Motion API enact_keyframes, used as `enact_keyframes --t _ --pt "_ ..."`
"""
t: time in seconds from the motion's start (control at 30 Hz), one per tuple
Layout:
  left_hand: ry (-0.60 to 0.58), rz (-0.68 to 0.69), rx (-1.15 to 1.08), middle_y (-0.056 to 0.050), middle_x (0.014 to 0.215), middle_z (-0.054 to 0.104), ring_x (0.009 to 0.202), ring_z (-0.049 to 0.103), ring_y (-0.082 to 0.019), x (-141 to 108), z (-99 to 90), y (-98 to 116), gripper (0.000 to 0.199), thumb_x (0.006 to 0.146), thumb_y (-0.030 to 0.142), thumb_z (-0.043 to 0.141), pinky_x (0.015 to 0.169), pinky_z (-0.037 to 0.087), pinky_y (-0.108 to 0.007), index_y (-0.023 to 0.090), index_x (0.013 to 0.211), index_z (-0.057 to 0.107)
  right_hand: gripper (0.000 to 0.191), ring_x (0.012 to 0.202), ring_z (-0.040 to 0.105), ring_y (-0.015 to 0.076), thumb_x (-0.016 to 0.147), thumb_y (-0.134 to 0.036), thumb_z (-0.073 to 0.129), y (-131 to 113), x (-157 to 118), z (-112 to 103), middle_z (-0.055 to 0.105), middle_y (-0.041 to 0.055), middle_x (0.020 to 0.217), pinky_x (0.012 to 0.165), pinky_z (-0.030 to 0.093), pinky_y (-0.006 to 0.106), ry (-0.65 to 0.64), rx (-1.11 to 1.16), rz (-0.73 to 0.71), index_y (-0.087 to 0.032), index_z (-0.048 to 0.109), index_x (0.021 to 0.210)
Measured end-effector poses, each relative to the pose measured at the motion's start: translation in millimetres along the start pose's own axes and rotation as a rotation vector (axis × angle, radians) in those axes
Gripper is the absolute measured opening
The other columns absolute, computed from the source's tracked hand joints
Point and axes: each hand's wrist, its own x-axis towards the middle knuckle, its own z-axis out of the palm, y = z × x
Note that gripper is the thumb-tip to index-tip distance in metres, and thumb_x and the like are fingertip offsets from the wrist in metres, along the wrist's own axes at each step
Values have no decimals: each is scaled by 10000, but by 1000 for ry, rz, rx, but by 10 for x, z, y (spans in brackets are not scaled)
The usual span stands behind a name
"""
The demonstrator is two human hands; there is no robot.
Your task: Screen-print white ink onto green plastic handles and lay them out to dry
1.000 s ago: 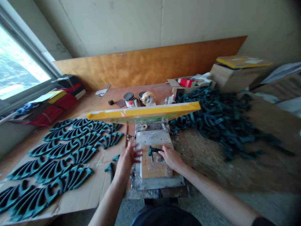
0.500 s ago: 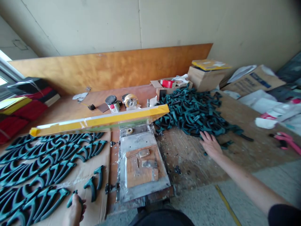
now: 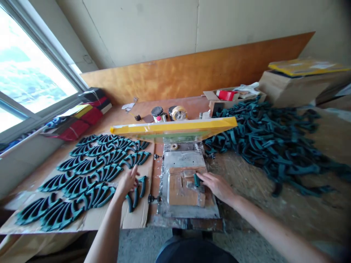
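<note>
Dark teal piece (image 3: 196, 180), stubby from this angle, in the grip of the right hand (image 3: 220, 187); left hand (image 3: 128, 182) loosely open.

From afar, I view rows of handles (image 3: 94, 164) on cardboard (image 3: 141, 216) toward the worktop's (image 3: 189, 104) front left corner, a handle heap (image 3: 274, 146) on its right, a wooden jig (image 3: 178, 197) on a metal plate (image 3: 183, 159) between, a tape roll (image 3: 179, 114) behind the screen frame (image 3: 175, 126).

No lettering or numbers can be read anywhere.
</note>
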Motion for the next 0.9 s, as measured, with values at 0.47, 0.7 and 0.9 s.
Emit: enact_keyframes --t 0.47,0.7,0.9 --pt "-25 215 -747 -48 731 682 669 611 -179 -650 40 317 595 801 635 510 586 468 -243 126 1045 697 389 694 653 182 929 -234 347 -91 281 -272 715 72 794 641 562 302 224 6 185 -148 724 890" --pt "-48 73 -545 8 675 646 653 602 -178 -548 862 -353 735 720 460 678 621 452 -247 207 1382 484 517 1116 530 281 789 -250 667 -205 1160 -518 566 141 1191 929 466 400 160 -24 128 -157 507 1272" --pt "-77 47 -510 -26 770 697 759 649 -216 -444 916 -408 627 735 444 663 680 479 -269 217 1310 559 149 808 551 200 824 -66 497 -606 924 -273 621 61 810 706 434 294 -103 -23 -70 -177 595 811"
